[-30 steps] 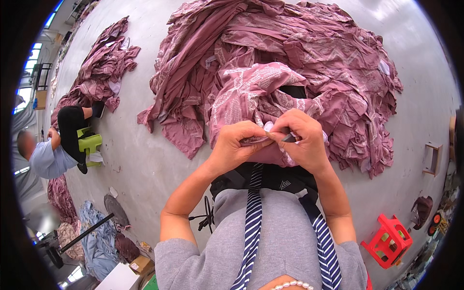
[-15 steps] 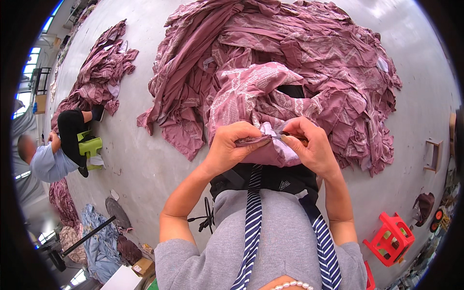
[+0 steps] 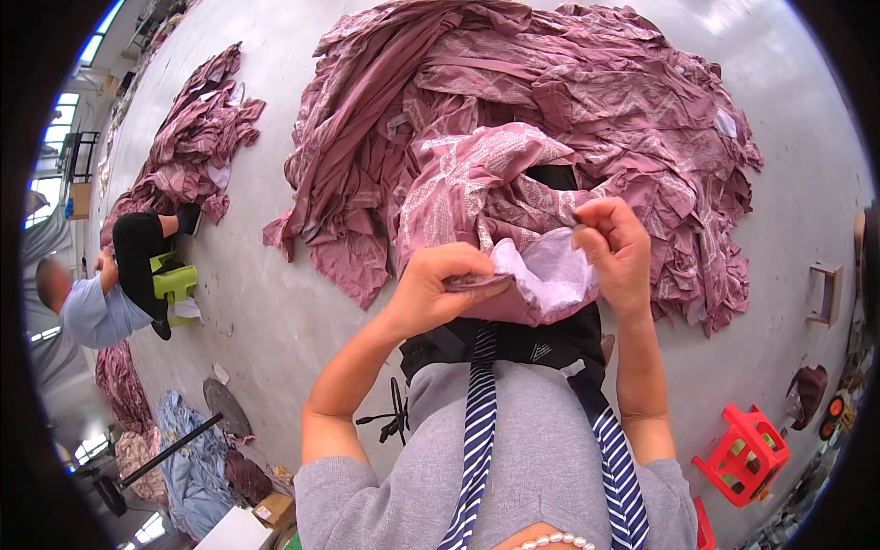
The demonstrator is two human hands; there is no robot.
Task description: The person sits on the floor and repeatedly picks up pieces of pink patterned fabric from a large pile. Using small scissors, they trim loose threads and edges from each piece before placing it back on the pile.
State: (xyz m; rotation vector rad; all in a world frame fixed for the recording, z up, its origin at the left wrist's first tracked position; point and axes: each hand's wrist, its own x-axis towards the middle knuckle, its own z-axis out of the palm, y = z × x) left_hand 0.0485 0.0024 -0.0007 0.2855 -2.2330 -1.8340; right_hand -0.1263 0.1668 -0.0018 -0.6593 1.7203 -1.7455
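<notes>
Floor (image 3: 266, 335) bears mauve fabric (image 3: 632, 119) and red stool (image 3: 744, 456); left hand (image 3: 438, 291) pinches cloth (image 3: 513, 301), grip of right hand (image 3: 620, 258) unclear.

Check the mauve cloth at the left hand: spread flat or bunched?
Bunched: the mauve cloth lies in raised folds, one edge pinched in the left hand, pale fabric showing beside it.

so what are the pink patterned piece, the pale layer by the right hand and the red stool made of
Pink patterned piece: matte cloth, soft creases; fibre unclear.
Pale layer: apparently dull fabric, bending softly.
Red stool: probably moulded plastic, slightly shiny, with cut-out openings.
</notes>
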